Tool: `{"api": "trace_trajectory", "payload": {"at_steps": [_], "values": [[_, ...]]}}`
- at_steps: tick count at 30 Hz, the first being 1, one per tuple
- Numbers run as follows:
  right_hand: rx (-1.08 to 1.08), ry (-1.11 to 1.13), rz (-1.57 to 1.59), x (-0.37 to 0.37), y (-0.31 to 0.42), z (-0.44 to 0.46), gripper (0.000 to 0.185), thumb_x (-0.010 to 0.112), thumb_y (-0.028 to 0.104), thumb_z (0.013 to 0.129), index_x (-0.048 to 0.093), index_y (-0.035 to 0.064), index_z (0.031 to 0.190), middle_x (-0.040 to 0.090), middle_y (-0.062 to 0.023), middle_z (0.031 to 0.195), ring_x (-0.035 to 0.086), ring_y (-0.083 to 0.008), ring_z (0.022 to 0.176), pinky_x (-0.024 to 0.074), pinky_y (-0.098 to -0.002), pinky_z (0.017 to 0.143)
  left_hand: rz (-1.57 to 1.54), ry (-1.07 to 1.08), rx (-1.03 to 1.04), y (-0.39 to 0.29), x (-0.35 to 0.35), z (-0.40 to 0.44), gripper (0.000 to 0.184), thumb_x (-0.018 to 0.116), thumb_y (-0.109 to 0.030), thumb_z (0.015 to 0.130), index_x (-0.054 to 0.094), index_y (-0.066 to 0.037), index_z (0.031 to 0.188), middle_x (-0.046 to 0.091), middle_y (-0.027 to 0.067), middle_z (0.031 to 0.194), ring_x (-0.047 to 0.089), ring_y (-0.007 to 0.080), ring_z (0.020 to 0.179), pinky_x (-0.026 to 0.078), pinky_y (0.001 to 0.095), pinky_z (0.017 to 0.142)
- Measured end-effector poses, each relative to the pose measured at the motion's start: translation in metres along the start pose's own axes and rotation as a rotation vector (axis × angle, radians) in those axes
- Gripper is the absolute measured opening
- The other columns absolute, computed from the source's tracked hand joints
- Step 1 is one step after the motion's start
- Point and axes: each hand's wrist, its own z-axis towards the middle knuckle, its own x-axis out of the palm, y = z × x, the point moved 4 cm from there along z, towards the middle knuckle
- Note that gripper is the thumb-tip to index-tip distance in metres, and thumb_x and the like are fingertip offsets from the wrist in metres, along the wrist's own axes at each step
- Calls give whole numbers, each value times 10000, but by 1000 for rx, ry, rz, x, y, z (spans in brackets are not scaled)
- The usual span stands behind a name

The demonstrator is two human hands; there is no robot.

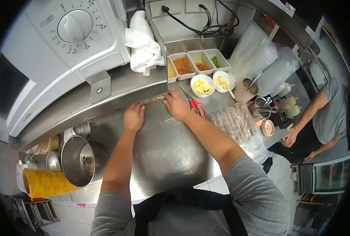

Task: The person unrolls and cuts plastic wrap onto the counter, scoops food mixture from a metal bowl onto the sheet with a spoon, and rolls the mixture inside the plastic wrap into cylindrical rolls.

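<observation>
My left hand (134,116) and my right hand (176,104) reach to the back of the steel counter (163,153), under the edge of the shelf. Between them lies a narrow, brownish, shiny roll (153,100), its exact kind unclear. Fingers of both hands are closed over its two ends, partly hiding them. Right of my right hand lie red-handled scissors (198,107). Beyond them stand a white bowl of yellow pieces (202,85) and a second white bowl (223,82) with a spoon in it.
White tubs of chopped food (183,66) line the back. Bagged food (234,124) lies at right, near a steel cup (260,108). A large steel pot (78,161) and a yellow packet (49,183) stand at left. Another person (328,110) is at far right.
</observation>
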Motion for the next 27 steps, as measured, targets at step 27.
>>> {"api": "trace_trajectory", "payload": {"at_steps": [27], "values": [[-155, -12, 28, -26, 74, 19, 320, 594, 106, 862, 576, 63, 1179, 560, -194, 1163, 516, -385, 1071, 408, -484, 934, -134, -283, 161, -129, -154, -162, 594, 724, -227, 778, 510, -148, 1327, 405, 184, 1420, 330, 379, 1346, 253, 526, 1099]]}}
